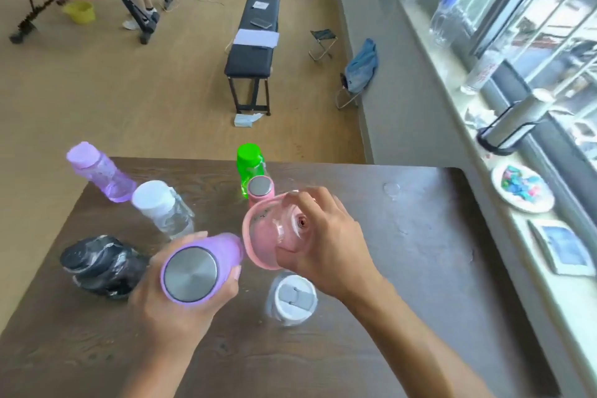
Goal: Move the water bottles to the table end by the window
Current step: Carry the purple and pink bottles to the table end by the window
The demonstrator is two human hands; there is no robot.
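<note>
Dark wooden table (pixel 403 268), window at right. Left hand (pixel 181 304) clenched round purple steel-capped bottle (pixel 197 268); right hand (pixel 326 245) grasping pink bottle (pixel 261 236), both mid-table. 6 bottles stand left and centre. Likely rigid, smooth, light; grip round the body.

Purple steel-capped bottle (pixel 193 271) and pink jug (pixel 268 236) held aloft; six other bottles upright on table (pixel 420 252)

purple bottle (pixel 193 268): the left hand (pixel 181 310) is hiding its body.
pink bottle (pixel 268 236): the right hand (pixel 323 245) is covering its top.
table (pixel 420 252): the picture's bottom edge is cutting it off.
</note>
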